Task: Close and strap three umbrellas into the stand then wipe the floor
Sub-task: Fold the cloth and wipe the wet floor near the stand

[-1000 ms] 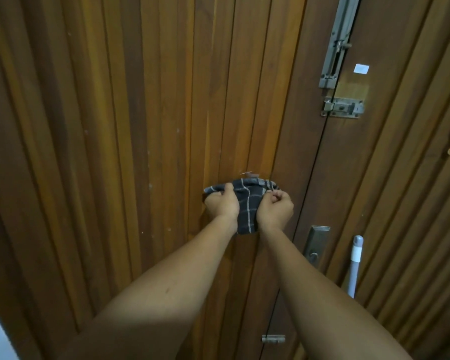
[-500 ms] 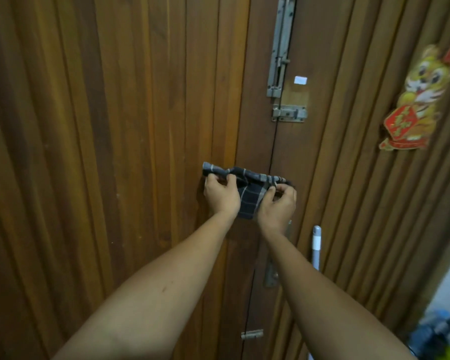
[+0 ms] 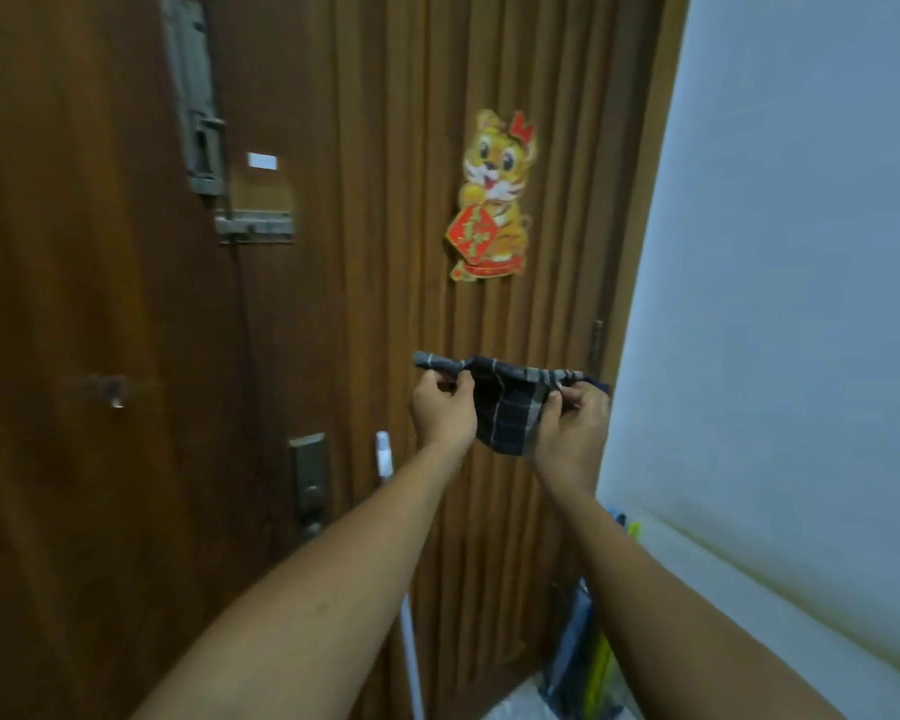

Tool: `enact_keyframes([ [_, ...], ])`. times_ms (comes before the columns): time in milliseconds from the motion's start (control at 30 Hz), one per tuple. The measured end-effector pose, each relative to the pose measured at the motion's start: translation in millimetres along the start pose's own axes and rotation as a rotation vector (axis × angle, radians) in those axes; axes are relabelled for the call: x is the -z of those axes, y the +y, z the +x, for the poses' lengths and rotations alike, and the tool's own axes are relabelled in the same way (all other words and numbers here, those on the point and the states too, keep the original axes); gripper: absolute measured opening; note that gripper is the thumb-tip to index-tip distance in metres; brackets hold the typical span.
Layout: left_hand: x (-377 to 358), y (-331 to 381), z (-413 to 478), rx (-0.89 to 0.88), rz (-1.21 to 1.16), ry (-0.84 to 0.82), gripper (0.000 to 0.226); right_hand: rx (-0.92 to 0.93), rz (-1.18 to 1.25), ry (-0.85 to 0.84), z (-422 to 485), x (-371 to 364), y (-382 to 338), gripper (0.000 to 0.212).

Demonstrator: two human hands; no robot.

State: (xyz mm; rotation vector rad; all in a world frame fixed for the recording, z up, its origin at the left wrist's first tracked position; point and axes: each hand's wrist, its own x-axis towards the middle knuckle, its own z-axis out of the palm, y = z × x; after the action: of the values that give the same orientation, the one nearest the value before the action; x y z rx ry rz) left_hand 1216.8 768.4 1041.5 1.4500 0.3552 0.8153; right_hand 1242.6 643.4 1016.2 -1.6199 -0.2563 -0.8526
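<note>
Scanning from the left: wooden door (image 3: pixel 100 304) w/ slide bolt (image 3: pixel 194 101) up top, lock plate (image 3: pixel 308 480) lower, and a white pole (image 3: pixel 383 454) just beside it, prob. a mop handle parked for the floor job. Left hand (image 3: pixel 442 414) pinches one top corner of the checked cloth (image 3: pixel 510 413), fingers curled round the edge; right hand (image 3: pixel 572 431) pinches the other corner likewise. Cloth hangs stretched btwn them, in front of the door and off the floor. I'd say it's being spread to ready it for wiping. Blue-green bundle (image 3: pixel 578 662) sits low by the pale wall (image 3: pixel 801 252), maybe the umbrellas; can't tell.
</note>
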Motion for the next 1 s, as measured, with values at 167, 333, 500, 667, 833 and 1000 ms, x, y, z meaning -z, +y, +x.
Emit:
enact_keyframes([
  [167, -116, -39, -53, 0.109, -0.027, -0.162, 0.007, -0.068, -0.079, 0.033, 39, 101, 80, 0.005],
  [333, -205, -80, -114, 0.229, -0.048, -0.296, 0.011, -0.226, -0.142, 0.072, 45, 190, 146, 0.020],
  [500, -269, -141, -157, 0.318, 0.073, -0.415, 0.027, -0.390, -0.234, 0.118, 31, 256, 218, 0.028],
  [667, -322, -216, -180, 0.375, 0.191, -0.561, 0.026, -0.467, -0.353, 0.161, 15, 295, 289, 0.028],
  [833, -359, -317, -193, 0.444, 0.256, -0.695, 0.025, -0.603, -0.406, 0.160, -16, 311, 372, 0.035],
  [1000, -386, -444, -204, 0.488, 0.379, -0.783, 0.027, -0.735, -0.465, 0.127, -74, 317, 489, 0.036],
])
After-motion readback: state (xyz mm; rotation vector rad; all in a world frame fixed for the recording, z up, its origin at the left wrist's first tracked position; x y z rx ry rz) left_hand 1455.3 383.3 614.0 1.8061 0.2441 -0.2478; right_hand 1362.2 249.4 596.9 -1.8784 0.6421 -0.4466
